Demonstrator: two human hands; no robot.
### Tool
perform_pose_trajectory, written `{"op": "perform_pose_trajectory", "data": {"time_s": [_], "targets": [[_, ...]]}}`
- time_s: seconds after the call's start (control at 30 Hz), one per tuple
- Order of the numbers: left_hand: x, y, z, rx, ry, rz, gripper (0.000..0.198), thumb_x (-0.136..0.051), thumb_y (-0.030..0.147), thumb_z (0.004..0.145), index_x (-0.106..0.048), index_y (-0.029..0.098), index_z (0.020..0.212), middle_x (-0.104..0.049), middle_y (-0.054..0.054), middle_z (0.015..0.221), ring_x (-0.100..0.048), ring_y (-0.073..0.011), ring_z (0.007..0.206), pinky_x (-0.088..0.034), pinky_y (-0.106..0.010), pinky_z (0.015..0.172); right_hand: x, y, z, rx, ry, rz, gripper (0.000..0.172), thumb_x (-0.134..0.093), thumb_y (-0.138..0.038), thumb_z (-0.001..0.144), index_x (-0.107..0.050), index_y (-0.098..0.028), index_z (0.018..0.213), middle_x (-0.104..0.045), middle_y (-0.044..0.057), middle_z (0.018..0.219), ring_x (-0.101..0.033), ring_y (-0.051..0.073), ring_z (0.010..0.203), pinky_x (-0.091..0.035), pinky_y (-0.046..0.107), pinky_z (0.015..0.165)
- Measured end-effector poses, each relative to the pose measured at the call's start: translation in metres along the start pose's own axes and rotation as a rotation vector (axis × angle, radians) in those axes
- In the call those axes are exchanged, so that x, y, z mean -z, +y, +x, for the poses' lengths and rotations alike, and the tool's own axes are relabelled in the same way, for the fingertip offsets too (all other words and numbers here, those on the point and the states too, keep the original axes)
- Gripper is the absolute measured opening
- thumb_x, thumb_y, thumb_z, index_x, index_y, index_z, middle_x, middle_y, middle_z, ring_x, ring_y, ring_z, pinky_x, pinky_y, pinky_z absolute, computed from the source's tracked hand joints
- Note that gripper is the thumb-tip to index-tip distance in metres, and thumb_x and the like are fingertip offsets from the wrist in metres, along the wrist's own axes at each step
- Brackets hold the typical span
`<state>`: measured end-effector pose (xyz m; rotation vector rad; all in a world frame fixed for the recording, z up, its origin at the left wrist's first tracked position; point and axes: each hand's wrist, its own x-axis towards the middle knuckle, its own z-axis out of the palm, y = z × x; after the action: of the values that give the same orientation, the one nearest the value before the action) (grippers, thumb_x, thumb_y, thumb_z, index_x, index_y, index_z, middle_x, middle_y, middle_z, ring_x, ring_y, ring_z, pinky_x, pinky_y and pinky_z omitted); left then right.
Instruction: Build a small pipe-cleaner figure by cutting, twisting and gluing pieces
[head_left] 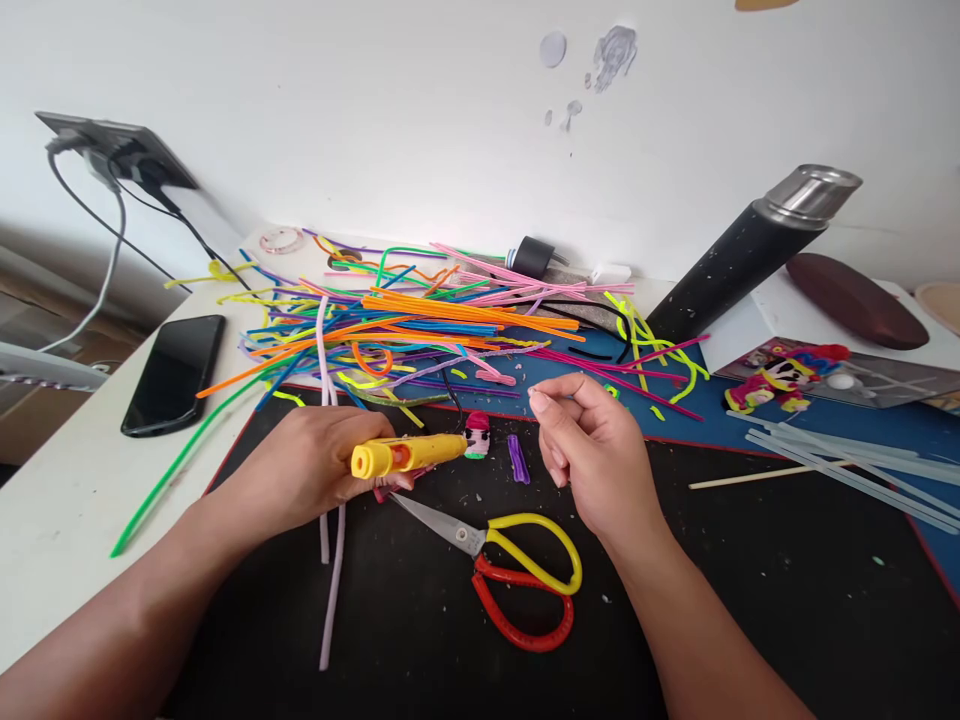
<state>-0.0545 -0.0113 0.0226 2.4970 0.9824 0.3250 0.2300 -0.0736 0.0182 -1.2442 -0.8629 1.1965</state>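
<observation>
The yellow glue gun [439,449] is gripped in the left hand [322,455], fingers wrapped round it, its nozzle held at the small figure [477,437] on the black mat [750,600]; contact cannot be told. The right hand [589,440] is half curled, thumb and forefinger held close; whether anything is pinched cannot be told. A purple piece [518,459] is seen beside it, scissors [480,541] below.

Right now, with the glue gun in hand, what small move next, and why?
I'd probably lower the right hand to steady the small pink-capped piece on the black mat. The left hand holds the yellow glue gun, its tip seemingly close to that piece; no finger appears to brace it, and the right hand is raised nearby.
</observation>
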Motion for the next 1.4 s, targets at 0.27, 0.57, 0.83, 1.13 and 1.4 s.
{"op": "perform_pose_trajectory", "data": {"time_s": [0.27, 0.57, 0.83, 1.13, 1.4], "targets": [[-0.0023, -0.0018, -0.0002, 0.012, 0.025, 0.059, 0.040, -0.059, 0.062, 0.101, -0.064, 0.025, 0.086, -0.069, -0.002, 0.069, -0.066, -0.0205, 0.059, -0.040, -0.031, 0.056, 0.0006, 0.0001, -0.0008, 0.011, -0.010, -0.006, 0.024, -0.081, -0.042, 0.092, -0.069, -0.022, 0.091, -0.048, -0.012, 0.047, -0.041, 0.007, 0.035, -0.033, 0.019, 0.037], [-0.0011, 0.0004, 0.0021, 0.015, 0.006, 0.040, 0.039, -0.057, 0.062, 0.101, -0.062, 0.027, 0.084, -0.069, -0.002, 0.068, -0.066, -0.0208, 0.058, -0.041, -0.032, 0.055, -0.0005, -0.0010, -0.0010, 0.000, -0.015, -0.017, 0.027, -0.082, -0.045, 0.090, -0.068, -0.022, 0.088, -0.047, -0.012, 0.047, -0.040, 0.008, 0.034, -0.033, 0.020, 0.036], [-0.0032, -0.0014, -0.0004, -0.017, 0.010, 0.083, 0.046, -0.055, 0.061, 0.104, -0.064, 0.023, 0.081, -0.070, -0.002, 0.068, -0.066, -0.0186, 0.058, -0.039, -0.030, 0.055, -0.0003, -0.0004, -0.0014, -0.003, -0.019, -0.003, 0.023, -0.081, -0.040, 0.091, -0.068, -0.021, 0.088, -0.048, -0.012, 0.047, -0.040, 0.007, 0.035, -0.033, 0.019, 0.037], [-0.0011, 0.0022, 0.0020, -0.069, 0.010, 0.150, 0.048, -0.052, 0.057, 0.107, -0.064, 0.021, 0.079, -0.068, -0.002, 0.067, -0.065, -0.0178, 0.056, -0.039, -0.028, 0.055, -0.0029, -0.0044, -0.0019, -0.013, -0.020, -0.002, 0.023, -0.081, -0.040, 0.091, -0.067, -0.022, 0.086, -0.047, -0.012, 0.046, -0.040, 0.007, 0.035, -0.033, 0.020, 0.038], [-0.0078, -0.0052, 0.0014, -0.138, 0.122, 0.083, 0.039, -0.056, 0.052, 0.106, -0.056, 0.026, 0.077, -0.062, 0.001, 0.061, -0.058, -0.0175, 0.050, -0.032, -0.031, 0.050, -0.0009, -0.0005, -0.0023, -0.003, -0.047, -0.020, 0.022, -0.079, -0.039, 0.094, -0.066, -0.021, 0.090, -0.048, -0.012, 0.047, -0.040, 0.007, 0.036, -0.034, 0.020, 0.038]]}}
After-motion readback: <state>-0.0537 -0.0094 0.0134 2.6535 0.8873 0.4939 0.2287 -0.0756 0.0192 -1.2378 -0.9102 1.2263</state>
